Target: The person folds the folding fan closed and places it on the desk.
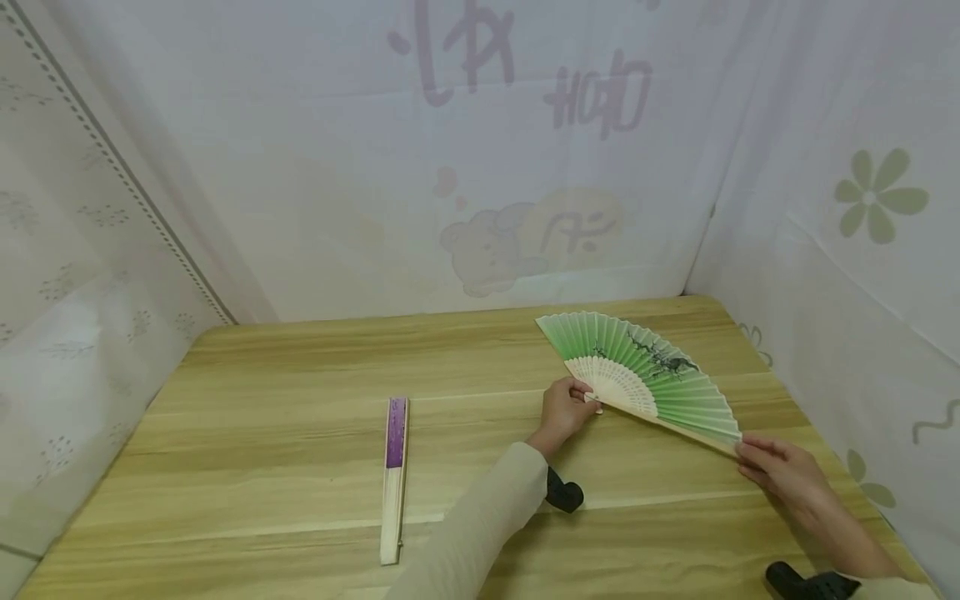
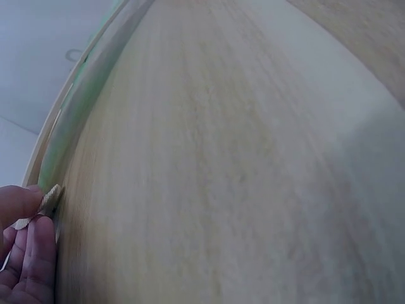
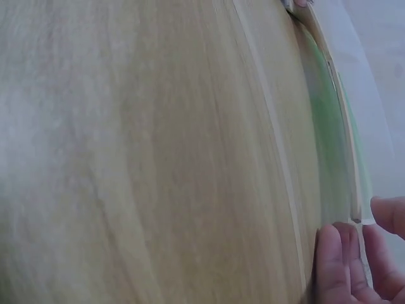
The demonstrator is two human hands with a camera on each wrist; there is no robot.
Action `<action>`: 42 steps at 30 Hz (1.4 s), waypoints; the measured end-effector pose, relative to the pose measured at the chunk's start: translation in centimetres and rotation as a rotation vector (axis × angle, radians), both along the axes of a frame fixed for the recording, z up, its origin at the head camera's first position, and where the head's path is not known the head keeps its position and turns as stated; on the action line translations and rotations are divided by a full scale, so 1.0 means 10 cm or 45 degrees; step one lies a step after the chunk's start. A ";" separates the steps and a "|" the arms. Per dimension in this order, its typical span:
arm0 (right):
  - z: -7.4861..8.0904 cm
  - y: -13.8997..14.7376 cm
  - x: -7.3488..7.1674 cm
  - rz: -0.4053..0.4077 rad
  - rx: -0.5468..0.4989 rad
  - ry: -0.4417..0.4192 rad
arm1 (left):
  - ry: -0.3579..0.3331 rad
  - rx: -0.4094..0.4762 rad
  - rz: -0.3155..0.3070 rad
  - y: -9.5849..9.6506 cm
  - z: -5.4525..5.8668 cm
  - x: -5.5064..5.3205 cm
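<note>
A green folding fan (image 1: 675,392), spread wide with pale ribs and a dark branch pattern, is at the right of the table in the head view. My left hand (image 1: 564,414) pinches its pivot end between thumb and fingers. At the outer end of the fan's near edge, my right hand (image 1: 791,479) holds the guard's tip. In the right wrist view the thumb (image 3: 389,214) is on one side of the tip and the fingers are below it. Left of my left arm lies a closed purple folding fan (image 1: 395,479) with pale sticks.
The wooden table (image 1: 262,433) has pale printed curtains (image 1: 337,208) behind it and at both sides. Black wrist straps (image 1: 564,490) show beneath both forearms. The green fan reaches near the table's back right corner.
</note>
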State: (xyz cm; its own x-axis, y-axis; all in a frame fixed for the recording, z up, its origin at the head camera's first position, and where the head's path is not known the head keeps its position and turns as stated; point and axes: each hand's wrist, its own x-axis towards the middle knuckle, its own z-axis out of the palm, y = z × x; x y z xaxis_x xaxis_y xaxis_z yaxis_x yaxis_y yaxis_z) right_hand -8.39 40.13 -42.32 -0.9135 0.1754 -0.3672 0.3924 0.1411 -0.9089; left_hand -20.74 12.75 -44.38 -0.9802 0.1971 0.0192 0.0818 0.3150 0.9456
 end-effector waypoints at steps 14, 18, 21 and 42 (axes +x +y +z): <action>-0.04 -0.16 -0.04 -0.073 -0.164 0.069 | 0.010 -0.093 0.010 -0.12 0.03 0.05; -0.05 -0.20 -0.05 -0.091 -0.192 0.057 | 0.009 -0.133 -0.001 -0.16 0.03 0.06; -0.04 -0.22 -0.07 -0.086 -0.170 0.056 | 0.027 -0.150 -0.005 -0.20 0.03 0.05; -0.06 -0.46 -0.18 -0.048 -0.186 0.118 | 0.074 -0.195 0.032 -0.49 0.02 0.08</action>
State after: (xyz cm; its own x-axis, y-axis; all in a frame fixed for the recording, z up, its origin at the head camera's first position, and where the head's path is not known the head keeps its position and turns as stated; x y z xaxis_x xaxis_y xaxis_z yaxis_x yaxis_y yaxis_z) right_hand -10.19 35.56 -42.94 -0.9385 0.1608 -0.3055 0.3082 -0.0084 -0.9513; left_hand -19.93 7.83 -44.22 -0.9830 0.1773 0.0480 0.1255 0.4575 0.8803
